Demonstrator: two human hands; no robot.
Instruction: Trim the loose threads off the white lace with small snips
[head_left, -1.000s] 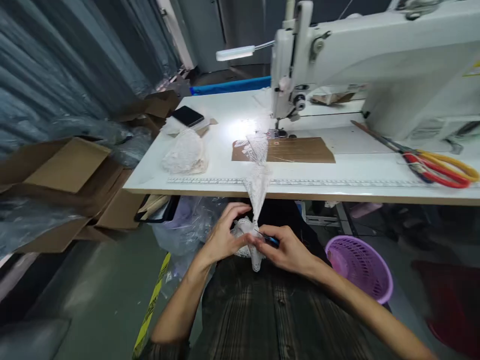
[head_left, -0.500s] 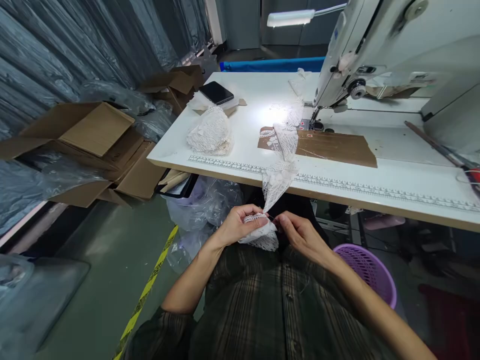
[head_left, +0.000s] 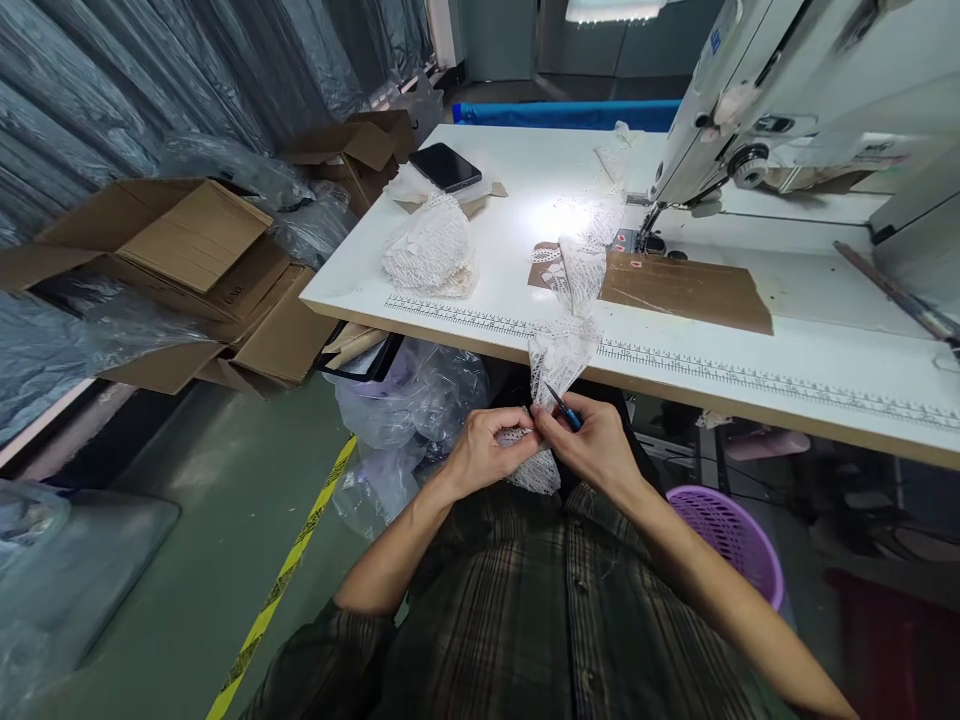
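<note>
Pinched tight between thumb and fingertips of the left hand (head_left: 487, 452), low over the lap: a fold of the white lace strip (head_left: 559, 355). Curled shut beside it, the right hand (head_left: 600, 452), gripping a small blue-handled tool (head_left: 565, 409), point upward, fingertips touching the same fold. Running from there up over the table edge (head_left: 675, 378) to the sewing machine (head_left: 787, 100). Probably almost weightless, limp, open-meshed, easy to snag or stretch; best gripped at the denser border, close to the pinch.

White openwork lace strip (head_left: 562, 350), soft cloth. Table top (head_left: 517, 200) smooth, glossy white laminate. At three o'clock, matt brown cardboard sheet (head_left: 675, 285). Purple plastic basket (head_left: 731, 540), perforated.
</note>
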